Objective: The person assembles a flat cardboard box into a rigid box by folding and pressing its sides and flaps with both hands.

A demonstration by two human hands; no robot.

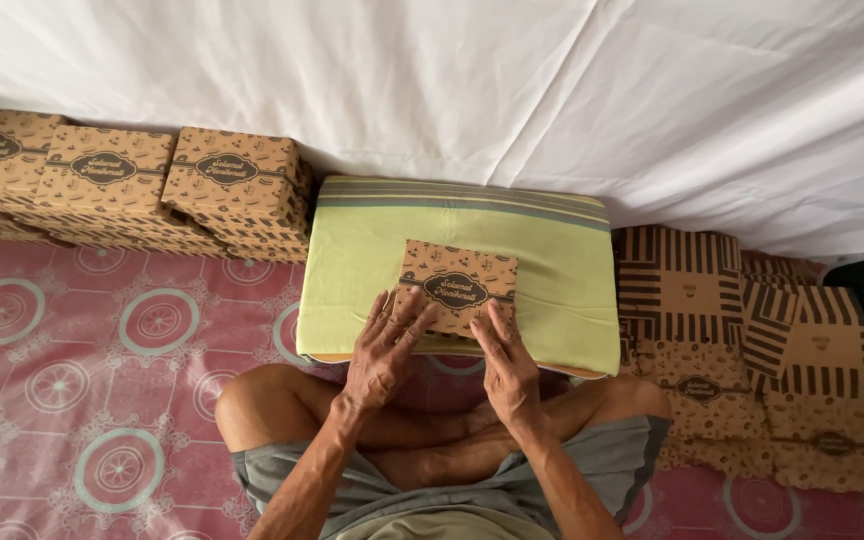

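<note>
1. So the brown printed box (457, 283) sits on the green striped cushion (372, 260), near its front edge, lid side up and looking closed. Both hands are on its near edge, person sitting cross-legged on the pink patterned mat (72, 330).
2. Left hand (384, 350) is flat, fingers spread apart over the lower left corner, pressing rather than clamping. Right hand (505, 365) has its fingers together, tips laid on the lower right edge. Neither hand is wrapped around the box.
3. My take on doing this bit well: keep the pressure even on both corners so the box doesn't skid on the soft cushion, and push straight down instead of forward, since thin card like this probably creases easily.
4. Finished-looking boxes are stacked at the left (152, 180); flat striped and printed cartons are piled at the right (742, 310).
5. Hard to tell: the box's front wall and any tab or flap are covered by the fingers, so I can't say if it's locked shut. The thumbs are mostly hidden. The left stack is cut off by the frame, and the white cloth (552, 90) hides whatever's behind.
</note>
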